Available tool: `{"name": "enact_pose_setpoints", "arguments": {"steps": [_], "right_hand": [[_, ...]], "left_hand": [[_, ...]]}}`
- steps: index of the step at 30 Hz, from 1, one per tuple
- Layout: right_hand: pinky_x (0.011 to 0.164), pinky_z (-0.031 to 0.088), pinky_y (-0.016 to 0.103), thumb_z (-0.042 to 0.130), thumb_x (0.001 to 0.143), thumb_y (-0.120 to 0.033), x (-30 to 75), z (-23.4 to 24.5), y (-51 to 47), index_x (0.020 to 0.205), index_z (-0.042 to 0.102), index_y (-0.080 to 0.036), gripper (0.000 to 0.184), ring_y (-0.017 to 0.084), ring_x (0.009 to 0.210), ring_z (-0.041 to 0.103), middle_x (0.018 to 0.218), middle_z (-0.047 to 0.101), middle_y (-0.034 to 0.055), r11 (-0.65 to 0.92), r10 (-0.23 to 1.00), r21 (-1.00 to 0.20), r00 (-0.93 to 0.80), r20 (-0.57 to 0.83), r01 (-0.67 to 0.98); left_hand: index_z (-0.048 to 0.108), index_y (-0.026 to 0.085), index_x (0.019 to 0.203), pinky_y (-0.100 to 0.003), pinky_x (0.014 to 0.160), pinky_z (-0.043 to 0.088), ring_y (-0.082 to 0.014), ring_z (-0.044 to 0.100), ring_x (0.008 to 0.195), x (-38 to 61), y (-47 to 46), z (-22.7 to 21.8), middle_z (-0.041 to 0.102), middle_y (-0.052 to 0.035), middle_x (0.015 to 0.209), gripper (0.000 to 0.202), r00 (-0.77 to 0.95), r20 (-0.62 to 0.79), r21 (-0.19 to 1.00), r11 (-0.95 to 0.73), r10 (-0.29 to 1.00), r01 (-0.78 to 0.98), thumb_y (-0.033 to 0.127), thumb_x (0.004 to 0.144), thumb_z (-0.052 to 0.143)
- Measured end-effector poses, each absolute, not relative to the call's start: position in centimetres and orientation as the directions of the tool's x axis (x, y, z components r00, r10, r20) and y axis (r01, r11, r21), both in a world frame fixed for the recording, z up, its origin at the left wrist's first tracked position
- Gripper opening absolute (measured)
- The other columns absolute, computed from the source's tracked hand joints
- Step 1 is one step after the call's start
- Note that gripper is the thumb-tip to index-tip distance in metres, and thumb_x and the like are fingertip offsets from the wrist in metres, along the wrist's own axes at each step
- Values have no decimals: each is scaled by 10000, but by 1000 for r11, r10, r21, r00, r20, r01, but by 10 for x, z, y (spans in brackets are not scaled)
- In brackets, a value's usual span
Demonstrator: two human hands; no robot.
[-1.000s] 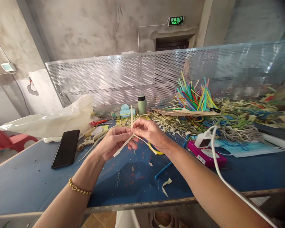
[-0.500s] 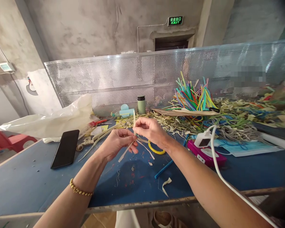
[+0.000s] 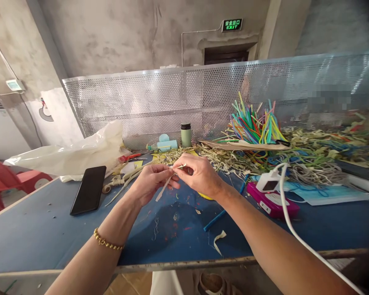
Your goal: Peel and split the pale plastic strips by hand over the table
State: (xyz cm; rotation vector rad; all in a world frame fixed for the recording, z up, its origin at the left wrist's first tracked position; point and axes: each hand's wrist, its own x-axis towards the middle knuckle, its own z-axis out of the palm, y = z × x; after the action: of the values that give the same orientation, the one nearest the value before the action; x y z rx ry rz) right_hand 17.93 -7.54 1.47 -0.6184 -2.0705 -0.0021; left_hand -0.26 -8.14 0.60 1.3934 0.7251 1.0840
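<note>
Over the middle of the blue table, my left hand (image 3: 152, 181) pinches a pale, flat fibre strip (image 3: 162, 191), one end of which hangs down below the fingers. My right hand (image 3: 198, 172) meets it fingertip to fingertip, closed on the same pale strips; a short greenish-white end (image 3: 181, 166) pokes out by its thumb. The exact crossing of the strips is hidden by the fingers. Under my right wrist a yellow ring (image 3: 206, 197) shows only in part. Nearby lie a blue stick (image 3: 215, 220) and a curled pale scrap (image 3: 218, 241).
A black phone (image 3: 88, 190) and clear plastic sheeting (image 3: 70, 151) lie left. Red-handled scissors (image 3: 129, 157) and a green bottle (image 3: 186, 135) stand behind. Dried fibres (image 3: 242, 159) and coloured stems (image 3: 258, 125) pile up right, near a purple box (image 3: 273, 200) with a white cable (image 3: 284, 205).
My right hand has turned down over the strips, and the upright strip end now lies low between the fingertips. The whole view has shifted slightly, so things appear a little further right.
</note>
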Motion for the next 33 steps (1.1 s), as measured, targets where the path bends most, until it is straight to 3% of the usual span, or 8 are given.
{"name": "enact_pose_setpoints", "arguments": {"steps": [5, 11, 17, 23, 28, 33], "right_hand": [[686, 440, 275, 546, 900, -163, 179, 15, -74, 838, 691, -158, 158, 143, 754, 582, 815, 650, 53, 878, 324, -69, -484, 812, 473], [751, 444, 304, 545, 925, -181, 179, 15, -72, 824, 718, -148, 203, 165, 800, 575, 801, 642, 69, 837, 271, 92, -555, 786, 539], [745, 431, 308, 536, 944, -201, 177, 13, -72, 830, 717, -152, 220, 170, 794, 547, 787, 620, 65, 781, 292, 162, -582, 759, 603], [734, 411, 323, 528, 936, -163, 176, 13, -76, 813, 699, -156, 211, 183, 797, 517, 792, 603, 68, 732, 308, 237, -620, 721, 639], [753, 416, 338, 472, 907, -78, 175, 11, -78, 873, 706, -141, 244, 196, 834, 499, 822, 584, 83, 773, 308, 167, -592, 744, 612], [775, 445, 324, 426, 874, -10, 176, 8, -70, 908, 746, -179, 363, 169, 846, 534, 864, 583, 67, 871, 356, -94, -487, 798, 483]], "left_hand": [[706, 66, 770, -241, 695, 527, -161, 703, 702, -5, -81, 9, 736, -112, 739, 97, 362, 194, 969, -120, 912, -216, 150, 730, 733], [702, 85, 719, -228, 611, 508, -177, 710, 663, -6, -80, 8, 735, -107, 711, 101, 325, 154, 976, -92, 933, -198, 175, 707, 745], [703, 87, 701, -211, 584, 482, -178, 712, 644, -8, -77, 6, 720, -94, 687, 107, 325, 158, 976, -99, 932, -193, 179, 690, 756], [734, 64, 774, -263, 646, 522, -199, 711, 681, -8, -75, 6, 738, -134, 749, 189, 320, 152, 967, -74, 935, -245, 225, 685, 779], [739, 84, 747, -250, 659, 516, -164, 687, 677, -7, -73, 5, 737, -102, 729, 204, 270, 175, 956, -98, 947, -278, 231, 640, 832], [737, 92, 732, -257, 670, 512, -148, 674, 656, -6, -75, 6, 734, -92, 721, 202, 249, 174, 962, -111, 953, -249, 235, 638, 843]]}}
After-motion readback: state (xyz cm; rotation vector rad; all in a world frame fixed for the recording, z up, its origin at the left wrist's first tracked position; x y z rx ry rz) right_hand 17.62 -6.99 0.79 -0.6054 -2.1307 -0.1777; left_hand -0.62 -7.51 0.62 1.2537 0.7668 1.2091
